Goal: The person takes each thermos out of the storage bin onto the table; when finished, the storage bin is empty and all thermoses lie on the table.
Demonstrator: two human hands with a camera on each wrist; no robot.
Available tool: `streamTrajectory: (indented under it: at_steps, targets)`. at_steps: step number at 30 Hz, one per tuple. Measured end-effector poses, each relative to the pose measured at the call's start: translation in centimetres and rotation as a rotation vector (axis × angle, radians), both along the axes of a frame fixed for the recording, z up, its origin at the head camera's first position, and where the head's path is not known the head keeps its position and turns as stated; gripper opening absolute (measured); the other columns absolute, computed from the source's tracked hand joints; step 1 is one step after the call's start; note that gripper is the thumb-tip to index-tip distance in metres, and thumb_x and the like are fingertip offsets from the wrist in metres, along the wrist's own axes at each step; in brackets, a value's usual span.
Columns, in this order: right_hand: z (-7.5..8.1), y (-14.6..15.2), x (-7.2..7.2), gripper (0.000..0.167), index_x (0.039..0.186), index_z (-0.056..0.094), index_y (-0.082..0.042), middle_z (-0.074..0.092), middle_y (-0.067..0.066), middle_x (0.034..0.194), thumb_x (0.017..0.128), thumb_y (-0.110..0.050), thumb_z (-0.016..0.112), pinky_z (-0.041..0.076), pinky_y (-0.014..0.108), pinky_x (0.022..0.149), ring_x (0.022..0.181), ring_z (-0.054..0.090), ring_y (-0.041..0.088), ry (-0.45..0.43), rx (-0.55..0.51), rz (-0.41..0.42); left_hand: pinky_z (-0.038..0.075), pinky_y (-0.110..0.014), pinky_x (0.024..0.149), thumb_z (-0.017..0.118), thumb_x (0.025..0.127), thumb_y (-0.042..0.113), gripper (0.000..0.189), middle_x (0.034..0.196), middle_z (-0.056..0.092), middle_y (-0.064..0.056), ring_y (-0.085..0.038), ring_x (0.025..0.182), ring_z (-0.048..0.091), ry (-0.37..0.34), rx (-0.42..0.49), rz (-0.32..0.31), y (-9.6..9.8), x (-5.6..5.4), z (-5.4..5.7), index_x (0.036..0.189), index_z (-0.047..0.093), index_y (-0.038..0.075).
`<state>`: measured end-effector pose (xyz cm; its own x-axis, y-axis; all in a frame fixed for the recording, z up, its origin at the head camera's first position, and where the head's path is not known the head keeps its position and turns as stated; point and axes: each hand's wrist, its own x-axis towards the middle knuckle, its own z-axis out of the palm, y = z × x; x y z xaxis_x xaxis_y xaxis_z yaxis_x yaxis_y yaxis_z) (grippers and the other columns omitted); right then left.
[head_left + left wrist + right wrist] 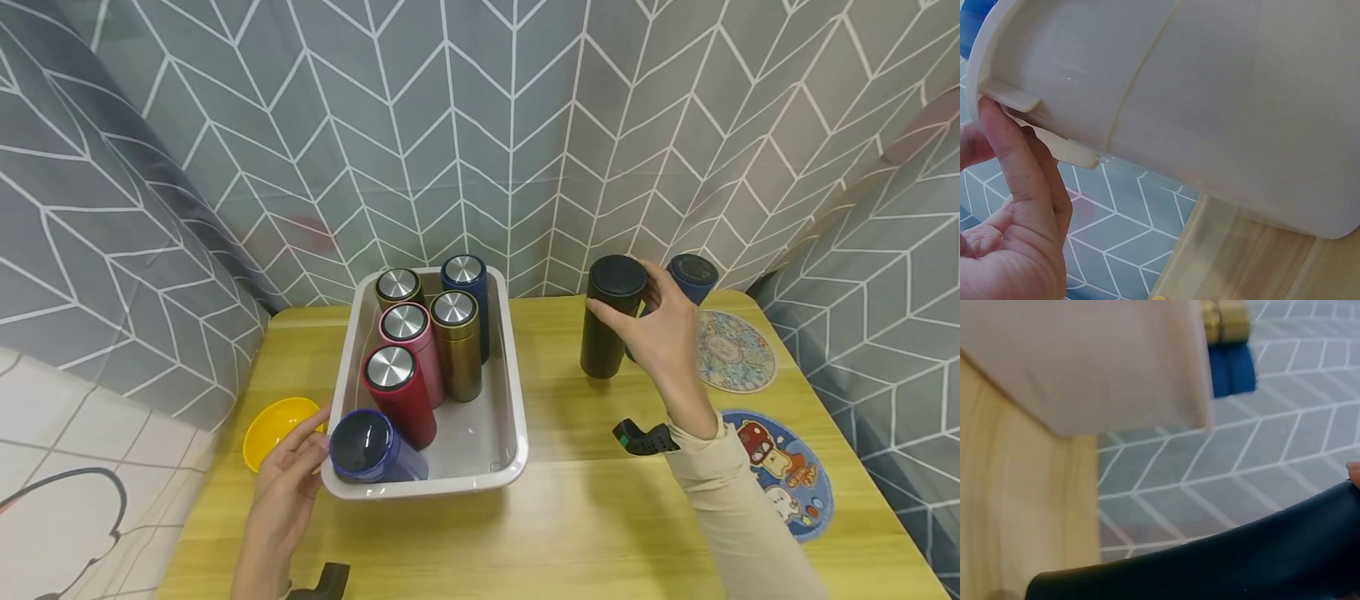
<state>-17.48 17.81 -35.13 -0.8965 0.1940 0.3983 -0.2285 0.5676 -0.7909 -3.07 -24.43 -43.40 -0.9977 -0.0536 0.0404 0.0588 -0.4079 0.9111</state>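
My right hand [660, 321] grips a black thermos [602, 350] around its upper part, thumb on one side and fingers on the other. In the right wrist view the dark thermos [1210, 565] slants across the bottom. My left hand [288, 475] holds the rim of a white plastic bin [480, 482] at its near left corner; in the left wrist view its fingers [1019, 156] hook under that rim. Inside stand red [408, 408], pink [427, 354], gold [461, 358], dark blue [478, 308] and olive [399, 285] thermoses, while a purple-blue one [375, 450] leans at the near left corner.
A dark blue thermos [693, 279] stands behind my right hand. To the right lie a floral round mat [735, 354] and a blue cartoon mat [806, 475]. A yellow bowl [273, 421] sits left of the bin. Patterned curtain [510, 150] hangs along the table's [525, 542] back.
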Motion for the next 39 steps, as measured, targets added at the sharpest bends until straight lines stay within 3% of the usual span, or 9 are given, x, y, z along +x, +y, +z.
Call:
streamTrajectory:
  at_steps: [3,5,9,12,15,26,39]
  targets:
    - [-1.2,0.5,-0.9,0.073,0.140,0.056,-0.009,0.068,0.015,0.128,0.077,-0.031,0.086,0.055,0.046,0.103,0.120,0.066,0.031,-0.013,0.012,-0.038,0.060,-0.017,0.067,0.040,0.101,-0.009,0.045,0.086,0.066,0.005,-0.005,0.077,0.064,0.001,-0.002,-0.001,0.0,0.0,0.0,0.129,0.067,0.013]
    - [-2.0,0.8,-1.5,0.075,0.141,0.055,-0.009,0.067,0.016,0.128,0.078,-0.033,0.086,0.055,0.049,0.102,0.119,0.066,0.033,-0.016,0.001,-0.060,0.060,-0.017,0.067,0.040,0.101,-0.009,0.045,0.086,0.066,0.005,-0.004,0.077,0.064,0.001,-0.003,-0.001,0.0,0.0,0.0,0.129,0.067,0.014]
    - [-3.2,1.4,-2.3,0.075,0.141,0.053,-0.009,0.067,0.015,0.127,0.079,-0.035,0.085,0.056,0.034,0.096,0.116,0.066,0.031,-0.018,-0.030,-0.102,0.060,-0.017,0.068,0.040,0.101,-0.009,0.045,0.086,0.066,0.005,-0.005,0.077,0.064,0.001,-0.002,-0.001,0.0,0.0,0.0,0.129,0.067,0.014]
    - [-3.9,1.6,-2.6,0.073,0.140,0.055,-0.009,0.067,0.013,0.127,0.079,-0.035,0.085,0.051,0.015,0.089,0.114,0.067,0.029,-0.005,-0.051,-0.120,0.059,-0.017,0.068,0.040,0.101,-0.009,0.045,0.086,0.066,0.005,-0.005,0.077,0.064,0.004,0.001,-0.003,0.0,-0.1,0.0,0.129,0.067,0.013]
    - [-4.4,1.8,-2.9,0.072,0.139,0.055,-0.010,0.067,0.012,0.126,0.079,-0.034,0.085,0.045,0.006,0.084,0.114,0.067,0.028,0.009,-0.070,-0.121,0.059,-0.016,0.067,0.039,0.101,-0.009,0.045,0.087,0.066,0.005,-0.005,0.077,0.064,0.011,0.006,-0.010,0.1,-0.1,0.0,0.130,0.066,0.012]
    - [-4.9,2.1,-3.7,0.072,0.140,0.054,-0.011,0.067,0.012,0.128,0.080,-0.036,0.084,0.048,0.013,0.089,0.116,0.066,0.028,0.010,-0.057,-0.123,0.061,-0.017,0.068,0.038,0.100,-0.011,0.046,0.089,0.067,0.003,-0.005,0.077,0.066,0.042,0.043,-0.031,0.1,-0.3,0.0,0.130,0.066,0.011]
    - [-5.4,2.6,-4.3,0.071,0.139,0.055,-0.011,0.069,0.013,0.123,0.080,-0.037,0.084,0.046,0.013,0.084,0.111,0.067,0.028,0.027,-0.068,-0.152,0.060,-0.017,0.067,0.038,0.101,-0.010,0.046,0.087,0.067,0.004,-0.005,0.077,0.065,0.035,0.033,-0.031,0.1,-0.2,-0.1,0.130,0.066,0.011]
